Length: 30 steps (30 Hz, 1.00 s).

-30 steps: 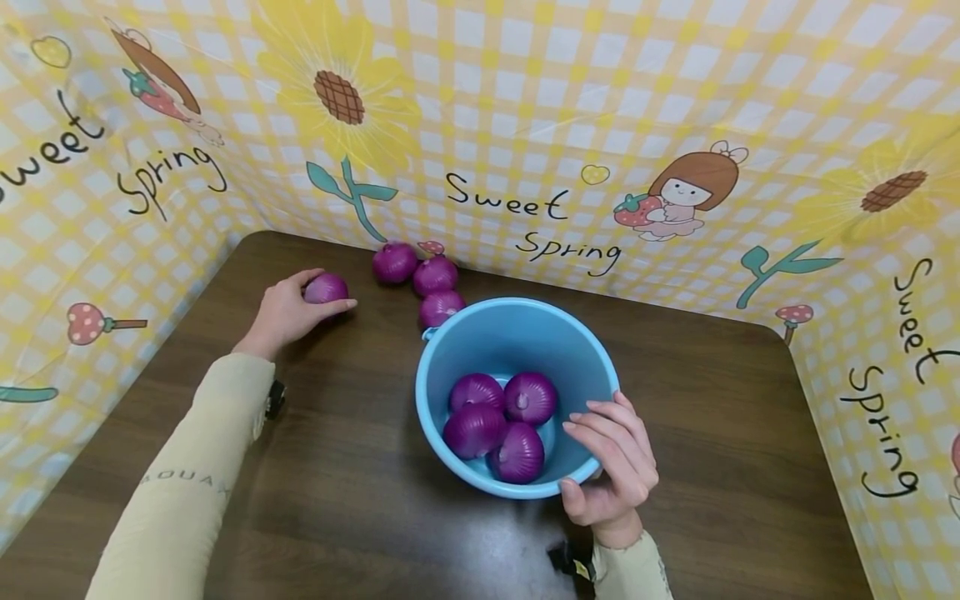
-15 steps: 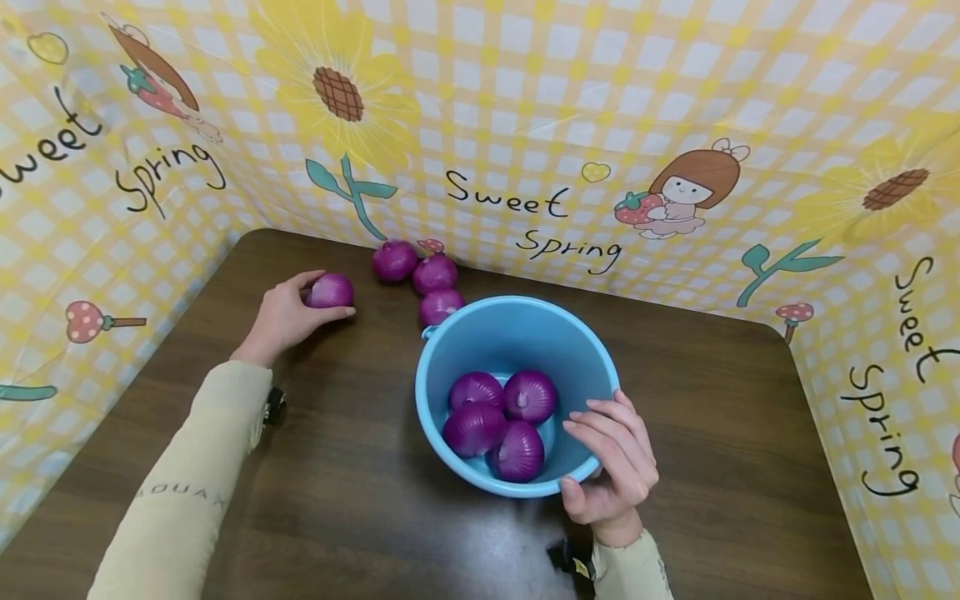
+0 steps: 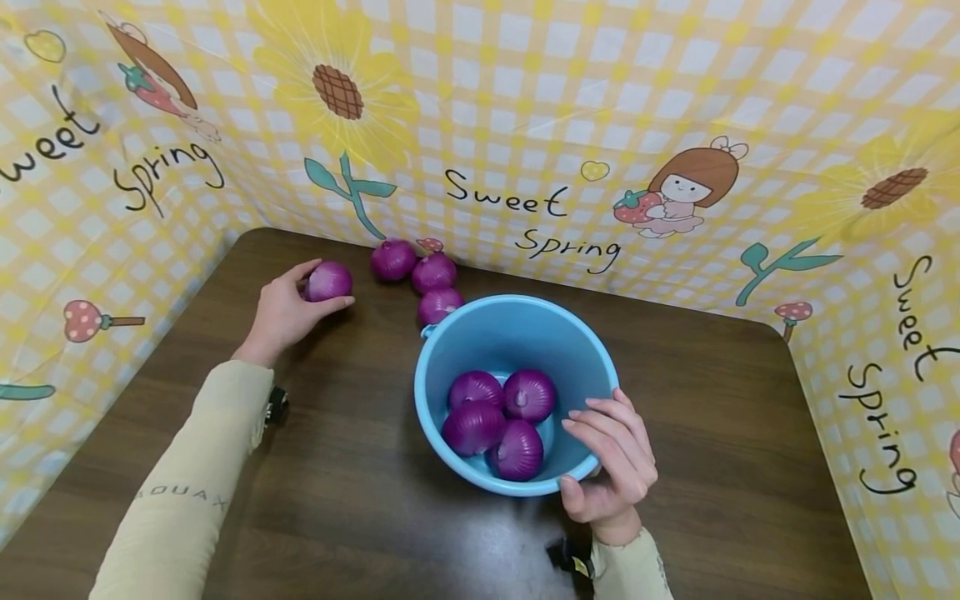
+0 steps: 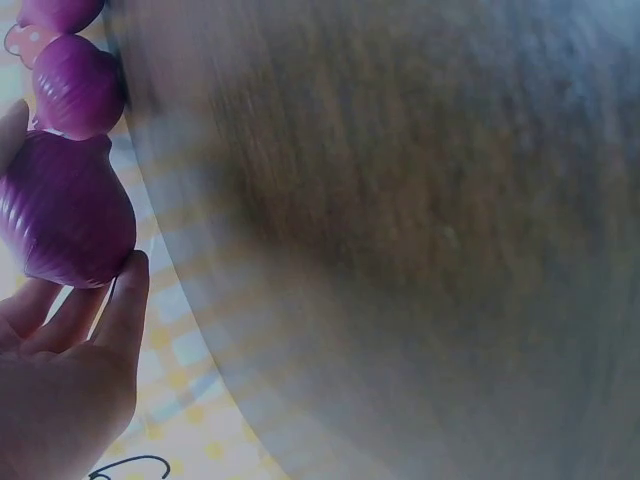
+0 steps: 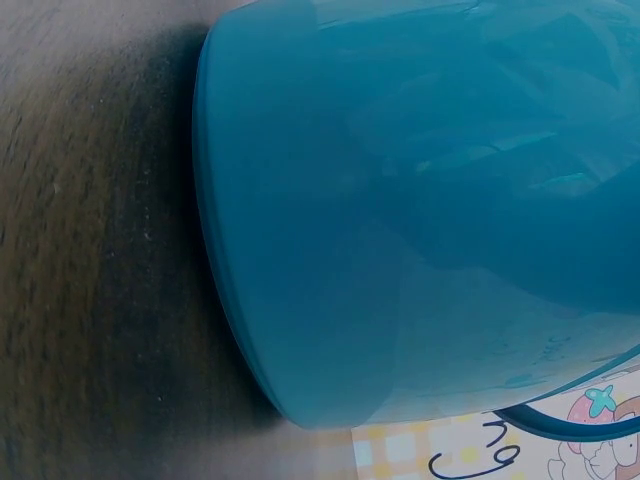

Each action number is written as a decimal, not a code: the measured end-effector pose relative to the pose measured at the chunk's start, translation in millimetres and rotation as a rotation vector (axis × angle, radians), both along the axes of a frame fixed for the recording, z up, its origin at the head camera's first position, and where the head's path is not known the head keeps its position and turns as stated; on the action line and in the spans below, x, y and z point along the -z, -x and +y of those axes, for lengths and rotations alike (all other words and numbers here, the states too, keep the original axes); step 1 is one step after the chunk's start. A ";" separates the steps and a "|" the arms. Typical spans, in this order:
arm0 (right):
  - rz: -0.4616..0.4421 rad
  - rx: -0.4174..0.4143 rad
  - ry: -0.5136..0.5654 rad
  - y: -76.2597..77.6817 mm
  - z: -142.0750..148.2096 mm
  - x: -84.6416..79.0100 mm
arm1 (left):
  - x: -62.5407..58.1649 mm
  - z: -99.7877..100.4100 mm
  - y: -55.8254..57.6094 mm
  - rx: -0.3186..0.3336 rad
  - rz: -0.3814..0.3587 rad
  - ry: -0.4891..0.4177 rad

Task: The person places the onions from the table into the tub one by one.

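My left hand (image 3: 281, 312) holds a purple onion (image 3: 328, 282) between thumb and fingers, at the far left of the table. The left wrist view shows this onion (image 4: 65, 210) against the fingertips (image 4: 130, 275). A blue bucket (image 3: 517, 312) stands upright right of the table's middle, with several purple onions (image 3: 474, 427) inside. At the bucket's right side, my right hand (image 3: 618, 454) grips the rim, fingers over the edge and thumb at the near side. The right wrist view is filled mostly by the bucket's outer wall (image 5: 400, 220).
Three more onions (image 3: 433, 273) sit along the back edge, between the left hand and the bucket. Beneath everything is a dark wooden table (image 3: 337, 467). Yellow checked cloth (image 3: 517, 100) walls in the back and both sides.
The onion in the left hand has moved slightly, first a little right, then up. The right hand and the bucket have stayed in place.
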State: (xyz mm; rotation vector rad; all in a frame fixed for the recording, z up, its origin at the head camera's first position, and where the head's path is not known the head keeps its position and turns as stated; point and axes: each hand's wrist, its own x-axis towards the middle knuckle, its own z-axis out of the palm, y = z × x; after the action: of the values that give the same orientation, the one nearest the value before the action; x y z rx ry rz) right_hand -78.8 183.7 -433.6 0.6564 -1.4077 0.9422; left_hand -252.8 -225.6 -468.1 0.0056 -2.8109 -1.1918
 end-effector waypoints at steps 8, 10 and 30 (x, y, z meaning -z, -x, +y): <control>-0.001 -0.006 -0.001 0.7 0.9 3.2 | -0.8 0.3 -2.2 -0.013 0.020 0.000; -0.003 -0.007 -0.003 1.0 1.8 4.8 | -0.6 0.2 -1.9 -0.016 0.024 -0.002; 0.006 -0.003 0.007 0.7 0.5 3.7 | -1.5 6.3 -6.1 -0.005 0.065 -0.036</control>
State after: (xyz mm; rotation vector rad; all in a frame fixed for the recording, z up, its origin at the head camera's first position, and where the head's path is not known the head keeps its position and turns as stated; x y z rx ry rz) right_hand -79.5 184.2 -437.4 0.6564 -1.3977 0.9465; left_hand -246.7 -219.3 -466.6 -0.0230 -2.7315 -1.2190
